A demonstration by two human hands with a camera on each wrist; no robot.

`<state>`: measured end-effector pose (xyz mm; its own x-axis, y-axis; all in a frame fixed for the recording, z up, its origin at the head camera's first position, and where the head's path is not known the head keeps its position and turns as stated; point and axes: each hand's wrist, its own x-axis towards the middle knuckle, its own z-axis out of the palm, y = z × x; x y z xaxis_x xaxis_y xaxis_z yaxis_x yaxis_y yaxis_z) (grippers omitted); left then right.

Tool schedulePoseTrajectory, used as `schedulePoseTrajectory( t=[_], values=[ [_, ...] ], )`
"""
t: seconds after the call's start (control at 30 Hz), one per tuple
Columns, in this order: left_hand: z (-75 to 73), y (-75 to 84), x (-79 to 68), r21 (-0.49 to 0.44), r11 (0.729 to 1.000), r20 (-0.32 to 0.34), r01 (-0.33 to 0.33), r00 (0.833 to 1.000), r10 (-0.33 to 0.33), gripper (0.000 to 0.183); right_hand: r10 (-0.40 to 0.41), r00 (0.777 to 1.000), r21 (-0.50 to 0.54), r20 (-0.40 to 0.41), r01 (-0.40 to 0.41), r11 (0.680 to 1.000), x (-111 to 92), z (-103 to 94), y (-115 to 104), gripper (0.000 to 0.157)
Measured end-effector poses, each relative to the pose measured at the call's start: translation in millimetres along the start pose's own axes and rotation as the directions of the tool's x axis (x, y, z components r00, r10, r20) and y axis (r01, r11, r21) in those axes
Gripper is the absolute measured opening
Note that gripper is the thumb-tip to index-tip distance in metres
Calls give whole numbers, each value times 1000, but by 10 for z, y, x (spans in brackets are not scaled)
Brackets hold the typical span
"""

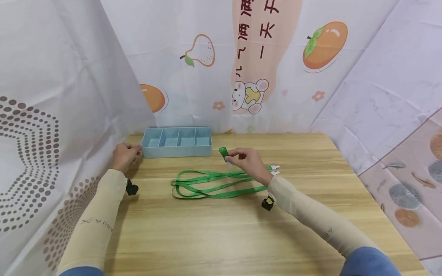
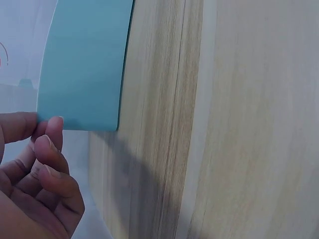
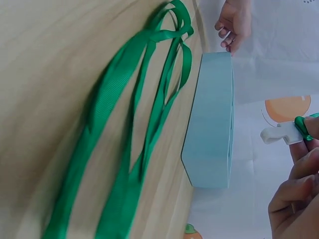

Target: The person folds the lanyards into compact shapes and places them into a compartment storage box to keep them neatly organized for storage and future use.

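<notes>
In the head view a pale blue organizer box (image 1: pixel 177 151) with several compartments in a row stands near the back left of the table. My left hand (image 1: pixel 125 156) is at its left end, and in the left wrist view the thumb and fingertips pinch the box corner (image 2: pixel 75 119). My right hand (image 1: pixel 249 163) pinches a short folded piece of green lanyard (image 1: pixel 223 152), held up to the right of the box. Its white plastic clip (image 3: pixel 280 133) sticks out from the fingers in the right wrist view. Below, long green lanyards (image 1: pixel 207 191) lie looped on the table.
White clips (image 1: pixel 275 167) end the lying lanyards, near the right wrist. The wooden table (image 1: pixel 214 234) meets a printed fabric curtain (image 1: pixel 165 50) behind and at both sides. Small black wrist cameras (image 1: pixel 131 188) hang at both wrists.
</notes>
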<state>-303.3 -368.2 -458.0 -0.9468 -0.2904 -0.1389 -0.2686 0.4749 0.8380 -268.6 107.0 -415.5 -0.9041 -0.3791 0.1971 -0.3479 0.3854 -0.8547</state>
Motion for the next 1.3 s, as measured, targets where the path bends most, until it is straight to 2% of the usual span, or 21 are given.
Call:
schedulePoseTrajectory(
  t=[0.3, 0.53, 0.9, 1.13, 1.3],
  values=[
    [33, 28, -16, 2, 1000, -42, -6, 999, 6, 42, -58, 998, -51, -20, 57, 997, 198, 26, -96, 19],
    [19, 32, -41, -1, 1000, -50, -5, 999, 5, 42, -69, 997, -82, -32, 66, 994, 353, 62, -178, 22],
    [15, 43, -5, -28, 999, -26, 32, 999, -32, 43, -66, 997, -120, -30, 62, 991, 554, 232, -97, 19],
    [1, 54, -15, -33, 999, -30, 17, 999, -18, 42, -101, 994, -120, -37, 96, 988, 641, 286, -100, 17],
    [18, 41, -20, -26, 999, -33, 20, 999, -21, 40, -97, 994, -133, -52, 89, 987, 716, 327, -63, 14]
  ],
)
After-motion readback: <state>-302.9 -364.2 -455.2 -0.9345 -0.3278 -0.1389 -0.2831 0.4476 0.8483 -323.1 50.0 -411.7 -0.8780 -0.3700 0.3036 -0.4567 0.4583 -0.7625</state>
